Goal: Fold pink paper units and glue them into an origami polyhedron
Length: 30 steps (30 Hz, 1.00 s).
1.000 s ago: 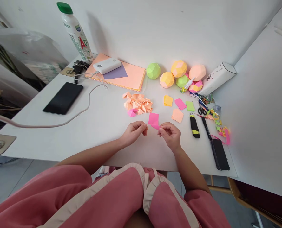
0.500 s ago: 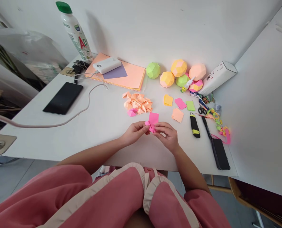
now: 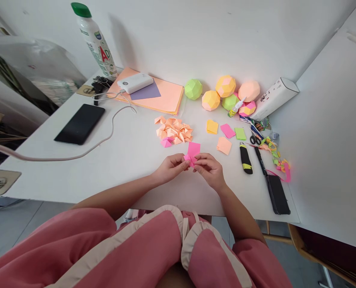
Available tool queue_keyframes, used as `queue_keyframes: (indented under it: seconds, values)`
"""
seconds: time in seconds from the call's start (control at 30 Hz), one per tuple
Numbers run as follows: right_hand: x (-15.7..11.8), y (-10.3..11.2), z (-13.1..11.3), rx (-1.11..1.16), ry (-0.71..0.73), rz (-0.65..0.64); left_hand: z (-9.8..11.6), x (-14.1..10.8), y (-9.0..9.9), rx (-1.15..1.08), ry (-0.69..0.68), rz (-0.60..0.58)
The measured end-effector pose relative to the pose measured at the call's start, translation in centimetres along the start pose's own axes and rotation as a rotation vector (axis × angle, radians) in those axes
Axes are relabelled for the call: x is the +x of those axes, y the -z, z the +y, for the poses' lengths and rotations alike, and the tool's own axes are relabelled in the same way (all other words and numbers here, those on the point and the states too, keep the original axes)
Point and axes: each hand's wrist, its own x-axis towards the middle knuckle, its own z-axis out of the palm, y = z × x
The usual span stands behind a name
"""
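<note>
Between my two hands is a small folded piece of pink paper (image 3: pixel 190 159). My left hand (image 3: pixel 173 167) pinches its left side with thumb and fingers. On the right side, my right hand (image 3: pixel 210 170) grips it with thumb and fingertips. Just beyond it a flat pink paper square (image 3: pixel 194 149) lies on the table. Behind my left hand sits a heap of folded peach paper pieces (image 3: pixel 174 130), with one folded pink piece (image 3: pixel 167 142) at its near edge. Beyond my right hand lie small stacks of peach (image 3: pixel 224 146), yellow (image 3: pixel 212 127), pink (image 3: pixel 227 131) and green paper squares (image 3: pixel 240 133).
Several faceted paper balls (image 3: pixel 210 100) stand along the wall. To the right lie a utility knife (image 3: pixel 246 159), scissors (image 3: pixel 255 139) and a dark phone-like case (image 3: pixel 278 195). Leftward are a black phone (image 3: pixel 80 124), a power bank (image 3: pixel 135 83) with its cable, and a bottle (image 3: pixel 98 46).
The folded pink paper has turned slightly between my fingers, and my right thumb and fingertips have shifted a little on it. Everything else stays where it was.
</note>
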Motion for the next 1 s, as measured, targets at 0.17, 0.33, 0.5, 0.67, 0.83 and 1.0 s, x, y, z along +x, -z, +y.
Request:
queue_keyframes:
  seconds: [0.17, 0.33, 0.5, 0.67, 0.83, 1.0]
  values:
    - [0.0, -0.1, 0.1, -0.093, -0.035, -0.022, 0.0, -0.2, -0.1, -0.041, 0.093, 0.004]
    - [-0.2, -0.3, 0.5, -0.046, -0.085, -0.124, -0.3, -0.2, -0.2, -0.093, 0.138, 0.024]
    - [-0.2, -0.4, 0.4, -0.096, 0.015, -0.168, -0.3, -0.1, -0.2, -0.181, 0.198, 0.041]
    - [-0.1, 0.1, 0.6, -0.356, 0.324, -0.187, -0.2, 0.1, 0.1, -0.273, 0.258, -0.013]
    - [0.0, 0.1, 1.0, -0.56, 0.504, -0.166, -0.3, 0.2, 0.1, -0.292, 0.263, -0.057]
    - [0.3, 0.2, 1.0, -0.645, 0.581, -0.17, -0.2, 0.2, 0.0, -0.274, 0.286, -0.071]
